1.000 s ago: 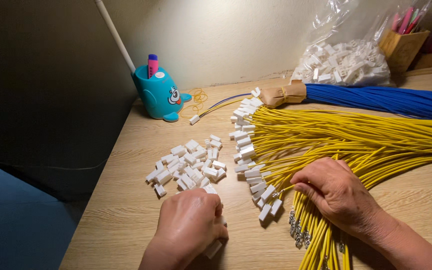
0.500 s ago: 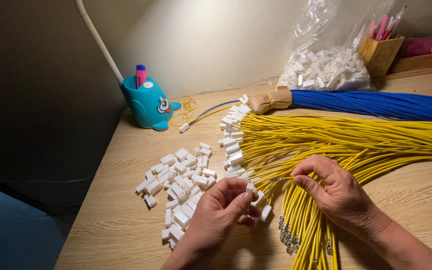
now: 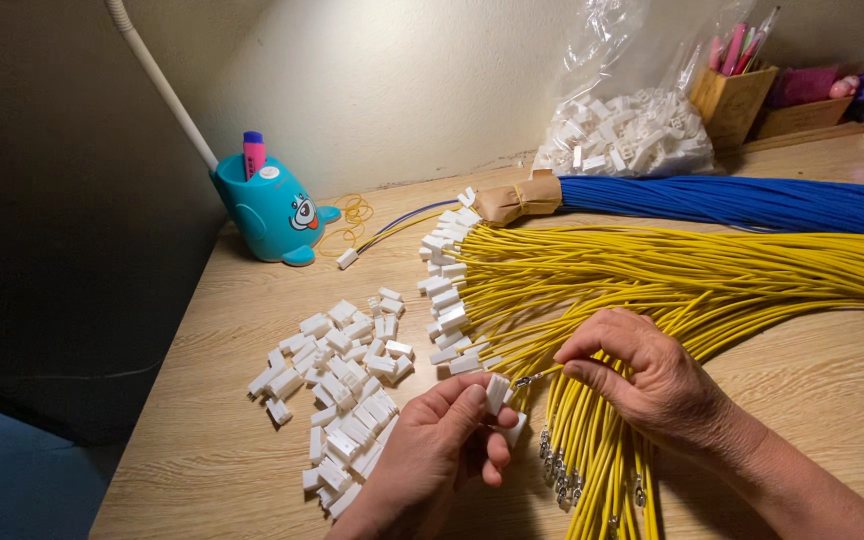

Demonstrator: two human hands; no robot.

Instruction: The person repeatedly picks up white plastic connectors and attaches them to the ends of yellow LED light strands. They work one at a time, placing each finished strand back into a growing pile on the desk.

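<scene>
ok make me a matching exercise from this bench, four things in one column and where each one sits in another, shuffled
Things:
1. blue wire bundle
2. loose white connectors
3. teal pen holder
4. clear bag of connectors

Places:
A. back left of the table, by the wall
B. against the wall, behind the blue wires
C. spread on the table to the left of the left hand
D. lying behind the yellow wires

Pairs: 1-D, 2-C, 3-A, 4-B

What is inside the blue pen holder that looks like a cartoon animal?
A single marker with a pink body and a purple cap stands in the blue pen holder. Only the marker's upper part shows; its lower part and anything else inside are hidden by the holder's wall.
</scene>
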